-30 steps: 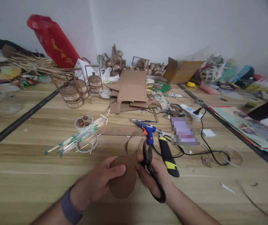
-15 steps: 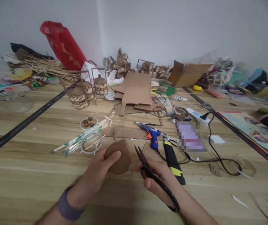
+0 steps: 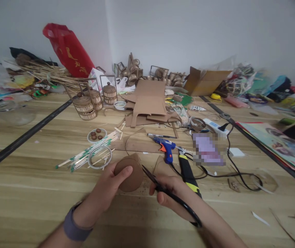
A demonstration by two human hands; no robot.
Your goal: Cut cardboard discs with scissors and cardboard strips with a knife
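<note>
1. Holds a brown disc (image 3: 129, 177) in the left hand (image 3: 108, 187), with the thumb laid across its face, over the near part of the surface (image 3: 46, 203).
2. Grips black scissors (image 3: 169, 196) in the right hand (image 3: 177, 189), with fingers wrapped about the handles and blades pointing at the disc's right edge; hard to tell whether touching or just short of it.
3. Could gouge or dent the disc's rim, from a slip of the blade tips so close beside it.
4. Could nick the left fingers, largely hidden beneath the disc, from a blade pushed too far across.
5. Could snag or crease the thin brown strip (image 3: 158, 163), curled just beyond the scissors; unclear whether joined to the disc.
6. Could knock the blue glue gun (image 3: 166, 148) or tug its black cord (image 3: 201, 177), from reaching forward with the right hand.
7. Leaves little free space to the right, with a black-and-yellow tool (image 3: 187, 170) lying just past the right hand.
8. To the left, near the left hand: a white ring (image 3: 89, 162), wrapped sticks (image 3: 77, 159) and, farther off, brown beads (image 3: 94, 137).
9. Straight ahead, well apart: stacked cardboard (image 3: 150, 96), blocking the way farther back.
</note>
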